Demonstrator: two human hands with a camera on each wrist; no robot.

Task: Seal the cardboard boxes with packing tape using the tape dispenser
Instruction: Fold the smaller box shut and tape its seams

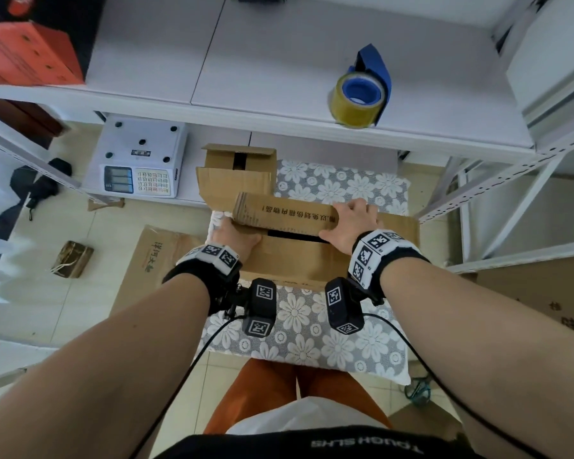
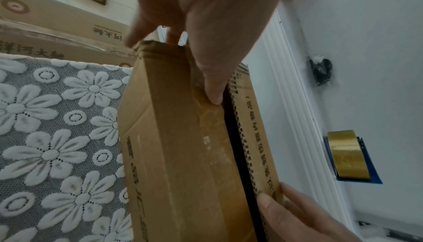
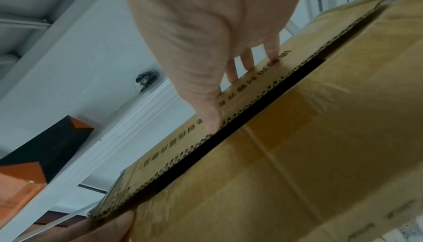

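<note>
Cardboard box [image 1: 289, 260], left hand [image 1: 234, 238] gripping, right hand [image 1: 352, 223] flat

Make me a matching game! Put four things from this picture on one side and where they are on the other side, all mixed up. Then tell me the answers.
Things:
1. tape dispenser
2. cardboard box
3. scale
4. orange box

Places:
A. lower shelf, on the left
B. on the flowered cloth, left hand gripping its end, right hand pressing its flap
C. top shelf, far left
D. top shelf, right side, nobody touching it

Pairs: 1-D, 2-B, 3-A, 4-C.
</note>
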